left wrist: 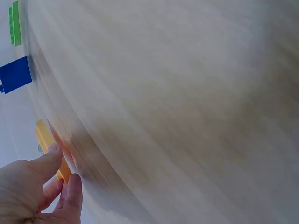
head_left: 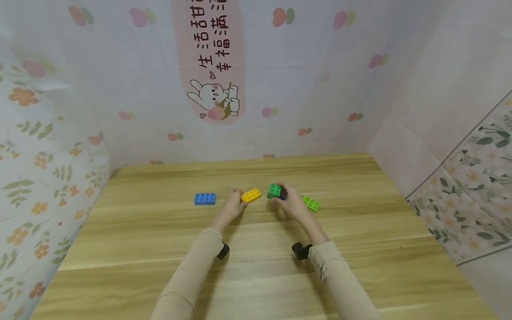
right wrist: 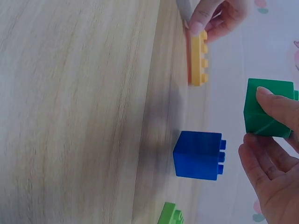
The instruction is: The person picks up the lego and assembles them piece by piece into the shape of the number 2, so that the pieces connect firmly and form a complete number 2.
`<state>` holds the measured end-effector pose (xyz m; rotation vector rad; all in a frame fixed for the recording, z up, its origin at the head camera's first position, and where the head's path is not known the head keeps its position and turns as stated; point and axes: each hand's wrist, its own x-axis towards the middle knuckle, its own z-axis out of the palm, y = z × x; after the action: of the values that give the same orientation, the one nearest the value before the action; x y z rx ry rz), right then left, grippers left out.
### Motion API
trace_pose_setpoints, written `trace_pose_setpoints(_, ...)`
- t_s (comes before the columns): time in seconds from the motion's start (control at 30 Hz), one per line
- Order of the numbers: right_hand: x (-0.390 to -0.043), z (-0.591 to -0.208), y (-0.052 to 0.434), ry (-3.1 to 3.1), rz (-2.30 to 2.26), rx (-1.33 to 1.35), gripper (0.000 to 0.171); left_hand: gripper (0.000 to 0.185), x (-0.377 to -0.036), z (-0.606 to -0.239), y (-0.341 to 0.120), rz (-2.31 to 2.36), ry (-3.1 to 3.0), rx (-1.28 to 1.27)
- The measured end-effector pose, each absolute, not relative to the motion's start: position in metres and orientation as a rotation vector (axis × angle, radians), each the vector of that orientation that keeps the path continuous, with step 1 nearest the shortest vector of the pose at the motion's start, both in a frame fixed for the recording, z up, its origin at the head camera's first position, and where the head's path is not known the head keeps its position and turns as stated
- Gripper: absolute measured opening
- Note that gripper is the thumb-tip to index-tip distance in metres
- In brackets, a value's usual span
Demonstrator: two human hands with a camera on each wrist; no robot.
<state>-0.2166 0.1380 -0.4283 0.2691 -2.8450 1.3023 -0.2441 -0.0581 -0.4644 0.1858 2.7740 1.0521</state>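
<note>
My left hand [head_left: 238, 198] pinches the near end of a flat yellow brick [head_left: 251, 194]; the left wrist view shows thumb and fingers [left wrist: 60, 169] on that brick [left wrist: 48, 144]. I cannot tell whether it rests on the table or is slightly raised. My right hand [head_left: 281, 196] grips a dark green cube brick [head_left: 274, 190], held just above the wood in the right wrist view [right wrist: 267, 109]. A blue cube brick [right wrist: 198, 155] stands on the table right beside it. The left hand's fingertips [right wrist: 202, 22] and the yellow brick [right wrist: 198, 58] also appear there.
A flat blue brick [head_left: 205, 198] lies left of my left hand. A flat light green brick [head_left: 310, 203] lies right of my right hand. The wooden table [head_left: 256, 275] is walled by patterned sheets at the back and on both sides.
</note>
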Motion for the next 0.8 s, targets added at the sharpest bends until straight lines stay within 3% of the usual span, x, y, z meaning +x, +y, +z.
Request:
trace_pose_setpoints(0.47,-0.2181,-0.4257,0.1372,-2.846,1.31,0.225,0.048,0.033,-0.247,-0.4671,-0.0603,1.043,2.683,0.52)
trace_pose_setpoints(0.8,-0.2203,-0.4257,0.1352,-2.903,1.266,0.203,0.049,0.036,-0.2481,-0.4709,-0.061,1.133,2.6,0.535)
